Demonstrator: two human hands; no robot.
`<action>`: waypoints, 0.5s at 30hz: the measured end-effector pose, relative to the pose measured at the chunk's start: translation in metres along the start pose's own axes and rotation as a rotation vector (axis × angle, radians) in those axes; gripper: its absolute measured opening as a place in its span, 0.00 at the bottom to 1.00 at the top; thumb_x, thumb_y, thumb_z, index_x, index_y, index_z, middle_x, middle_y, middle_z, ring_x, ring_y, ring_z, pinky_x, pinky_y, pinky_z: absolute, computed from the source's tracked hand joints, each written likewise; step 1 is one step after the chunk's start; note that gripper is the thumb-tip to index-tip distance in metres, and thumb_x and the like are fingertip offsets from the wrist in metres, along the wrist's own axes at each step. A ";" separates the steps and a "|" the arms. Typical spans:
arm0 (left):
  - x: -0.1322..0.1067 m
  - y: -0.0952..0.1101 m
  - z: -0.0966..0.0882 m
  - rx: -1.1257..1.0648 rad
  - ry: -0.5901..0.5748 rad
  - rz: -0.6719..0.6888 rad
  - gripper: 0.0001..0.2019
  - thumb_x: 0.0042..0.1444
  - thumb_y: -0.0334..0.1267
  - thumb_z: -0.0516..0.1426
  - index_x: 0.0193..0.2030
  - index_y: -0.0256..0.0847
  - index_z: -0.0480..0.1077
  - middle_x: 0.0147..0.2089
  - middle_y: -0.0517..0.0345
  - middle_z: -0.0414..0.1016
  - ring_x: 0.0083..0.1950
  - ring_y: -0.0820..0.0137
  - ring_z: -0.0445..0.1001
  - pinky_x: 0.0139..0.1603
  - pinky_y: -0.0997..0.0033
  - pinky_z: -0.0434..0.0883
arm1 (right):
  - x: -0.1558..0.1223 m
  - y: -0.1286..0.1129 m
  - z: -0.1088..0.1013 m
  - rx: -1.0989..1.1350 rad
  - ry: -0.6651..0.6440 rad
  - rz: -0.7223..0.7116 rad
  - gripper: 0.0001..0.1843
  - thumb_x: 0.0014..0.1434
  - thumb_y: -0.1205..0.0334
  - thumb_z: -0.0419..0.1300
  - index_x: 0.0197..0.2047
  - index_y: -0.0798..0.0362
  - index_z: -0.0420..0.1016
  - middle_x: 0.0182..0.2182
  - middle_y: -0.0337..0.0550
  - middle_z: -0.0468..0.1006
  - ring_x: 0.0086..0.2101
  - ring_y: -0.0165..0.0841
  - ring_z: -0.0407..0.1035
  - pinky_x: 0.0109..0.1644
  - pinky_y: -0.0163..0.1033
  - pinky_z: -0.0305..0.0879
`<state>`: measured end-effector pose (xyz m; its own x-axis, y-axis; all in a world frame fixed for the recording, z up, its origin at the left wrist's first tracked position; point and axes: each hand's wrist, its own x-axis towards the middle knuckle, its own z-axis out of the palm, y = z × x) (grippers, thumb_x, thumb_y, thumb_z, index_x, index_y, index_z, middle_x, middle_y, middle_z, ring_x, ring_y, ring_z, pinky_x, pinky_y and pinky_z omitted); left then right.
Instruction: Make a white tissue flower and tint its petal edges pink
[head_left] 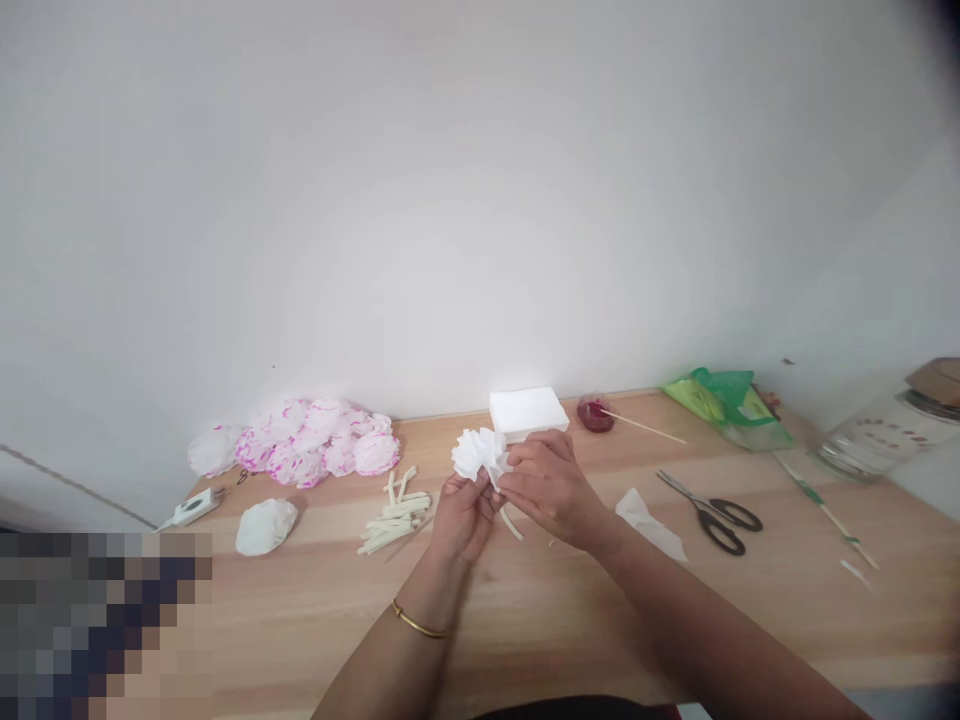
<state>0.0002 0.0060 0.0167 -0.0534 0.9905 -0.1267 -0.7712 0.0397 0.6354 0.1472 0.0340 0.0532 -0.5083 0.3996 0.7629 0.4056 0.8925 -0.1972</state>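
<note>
A white tissue-paper flower [475, 453] is held up over the middle of the table. My left hand [463, 515] pinches it from below, at its base. From the right, the fingers of my right hand [546, 482] are closed on its thin ruffled paper. A pale strip [512, 524] hangs or lies just below the hands; I cannot tell whether it joins the flower. To the left of my left hand lies a pile of pale twisted strips [396, 520]. Behind the hands sits a stack of white tissue paper [529, 411].
Pink-edged paper flowers [315, 440] and a white one [266, 526] lie left, near a white plug [196, 507]. Rightward are a dark red pot [595, 414] with a stick, a paper piece [649, 524], scissors [712, 515], a green bag [724, 400] and a glass jar [870, 440].
</note>
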 end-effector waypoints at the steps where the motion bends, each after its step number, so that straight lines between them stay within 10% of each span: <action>1: 0.000 0.001 0.001 -0.008 -0.003 0.000 0.17 0.42 0.33 0.68 0.41 0.39 0.74 0.35 0.57 0.78 0.31 0.75 0.73 0.30 0.78 0.68 | 0.001 0.000 -0.001 0.033 0.012 0.009 0.04 0.56 0.67 0.62 0.33 0.46 0.76 0.37 0.42 0.72 0.42 0.38 0.62 0.48 0.48 0.58; 15: -0.001 -0.004 -0.001 0.072 -0.088 0.009 0.11 0.44 0.37 0.67 0.35 0.38 0.73 0.32 0.60 0.76 0.26 0.78 0.69 0.40 0.67 0.71 | 0.006 -0.002 -0.014 0.086 0.242 0.138 0.09 0.52 0.70 0.63 0.36 0.46 0.75 0.36 0.44 0.69 0.39 0.38 0.64 0.44 0.49 0.63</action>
<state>0.0028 0.0043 0.0134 -0.0015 0.9985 -0.0550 -0.7230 0.0369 0.6898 0.1535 0.0319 0.0669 -0.2526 0.4658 0.8481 0.3871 0.8519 -0.3526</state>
